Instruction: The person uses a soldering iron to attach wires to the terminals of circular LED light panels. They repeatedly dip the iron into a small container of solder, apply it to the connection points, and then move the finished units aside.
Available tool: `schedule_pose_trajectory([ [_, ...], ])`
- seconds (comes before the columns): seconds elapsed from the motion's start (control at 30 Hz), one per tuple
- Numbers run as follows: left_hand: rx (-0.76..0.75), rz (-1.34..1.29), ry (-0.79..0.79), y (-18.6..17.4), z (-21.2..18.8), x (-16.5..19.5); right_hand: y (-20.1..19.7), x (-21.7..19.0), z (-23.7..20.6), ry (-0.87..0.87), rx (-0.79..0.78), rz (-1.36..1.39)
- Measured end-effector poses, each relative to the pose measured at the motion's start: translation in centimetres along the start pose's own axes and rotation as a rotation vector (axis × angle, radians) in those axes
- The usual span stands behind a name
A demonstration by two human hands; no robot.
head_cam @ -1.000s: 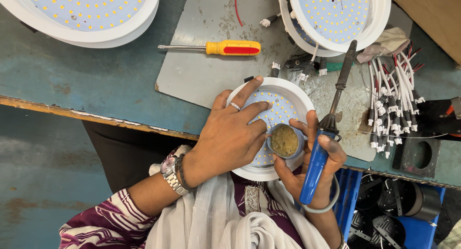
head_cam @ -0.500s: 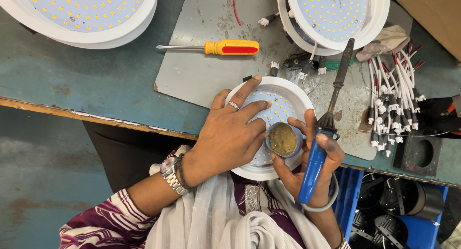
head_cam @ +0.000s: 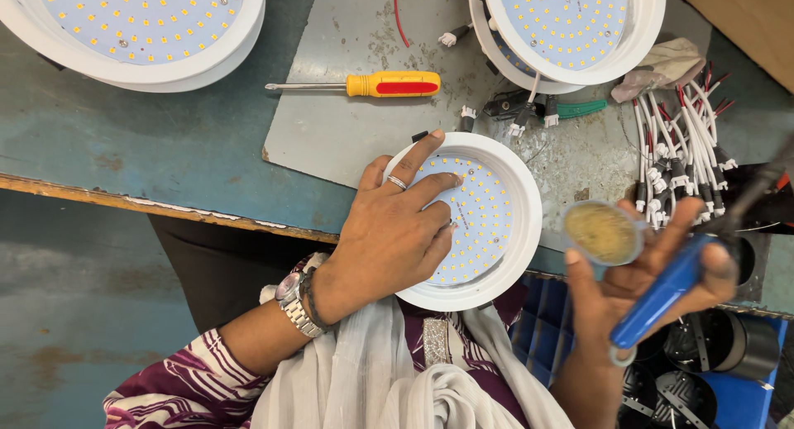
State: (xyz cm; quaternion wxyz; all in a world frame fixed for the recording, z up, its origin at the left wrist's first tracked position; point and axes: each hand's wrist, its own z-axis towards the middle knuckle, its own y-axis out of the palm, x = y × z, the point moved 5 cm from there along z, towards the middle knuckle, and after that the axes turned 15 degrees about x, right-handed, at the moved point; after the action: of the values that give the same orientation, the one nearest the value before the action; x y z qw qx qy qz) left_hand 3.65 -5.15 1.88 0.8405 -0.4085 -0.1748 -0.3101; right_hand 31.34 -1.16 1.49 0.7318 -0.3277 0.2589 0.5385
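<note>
We are pressing our spread left hand [head_cam: 389, 239] flat on the round white LED panel light [head_cam: 484, 222] at the bench edge; our right hand [head_cam: 645, 284] is gripping a blue-handled soldering iron [head_cam: 662, 293] and small round tin [head_cam: 602, 232].

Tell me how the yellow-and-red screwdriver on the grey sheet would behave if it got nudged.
The screwdriver lies flat on the metal sheet, clear of both hands, so it cannot tip. Its handle looks rounded, so it would probably roll a little. It looks rigid: thin metal shaft, hard plastic handle, likely handle-heavy.
</note>
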Motion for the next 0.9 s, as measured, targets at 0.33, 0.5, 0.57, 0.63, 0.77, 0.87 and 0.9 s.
schedule_pose_trajectory([
  [0.33, -0.022, -0.008, -0.008, 0.0, 0.1, 0.0, -1.7, 5.0, -0.8, -0.015, 0.104, -0.212],
  [0.5, -0.03, -0.008, -0.011, 0.1, 0.0, -0.1, -3.1, 4.1, -0.5, 0.004, 0.299, 0.006],
  [0.57, -0.025, -0.004, -0.009, 0.1, -0.1, -0.1, -4.1, 3.7, -0.8, 0.013, 0.355, 0.035],
  [0.63, -0.021, -0.002, -0.002, 0.1, -0.1, -0.1, -5.0, 3.0, -2.1, 0.01, 0.39, 0.039],
  [0.77, -0.02, 0.006, 0.0, 0.1, -0.1, -0.2, -6.3, 2.1, -4.2, -0.035, 0.42, 0.171],
  [0.87, -0.016, 0.016, 0.009, 0.2, -0.1, -0.2, -5.7, 1.7, -4.8, -0.022, 0.345, 0.111],
  [0.9, -0.011, 0.016, 0.009, 0.1, -0.1, -0.2, -5.4, 1.5, -4.8, 0.032, 0.313, 0.082],
])
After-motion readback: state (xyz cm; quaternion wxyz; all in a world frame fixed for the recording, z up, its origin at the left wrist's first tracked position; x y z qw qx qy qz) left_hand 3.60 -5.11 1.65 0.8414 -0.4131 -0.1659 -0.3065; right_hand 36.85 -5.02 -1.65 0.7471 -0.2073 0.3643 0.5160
